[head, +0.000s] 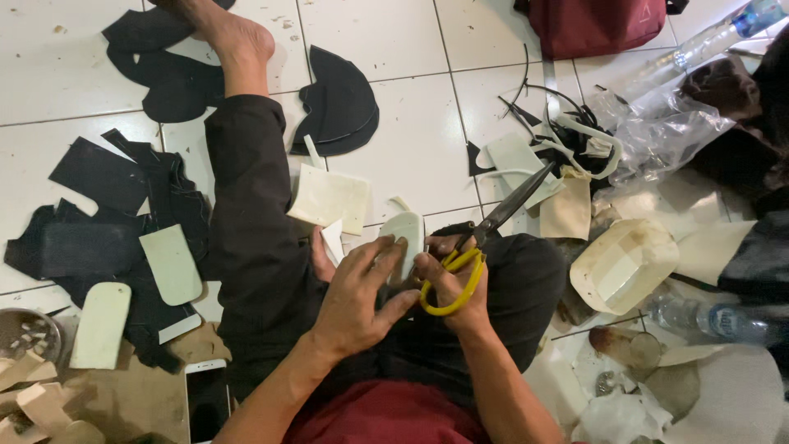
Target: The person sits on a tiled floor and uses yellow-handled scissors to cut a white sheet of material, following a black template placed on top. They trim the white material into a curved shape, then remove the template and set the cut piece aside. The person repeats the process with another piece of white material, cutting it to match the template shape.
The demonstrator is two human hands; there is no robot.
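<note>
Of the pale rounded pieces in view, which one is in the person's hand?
The pale piece on the lap, pinched by the left hand beside the scissors in the right hand. The other two pieces lie untouched on the floor at left.

The floor (386, 33) was laid in glossy white square tiles with thin dark grout lines, marked here and there with small brown stains. Even light fell across it, leaving soft reflections on the tiles.

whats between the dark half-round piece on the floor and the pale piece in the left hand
A cream sheet lies between the dark half-round piece and the rounded pale piece in the left hand, in the head view.
</note>
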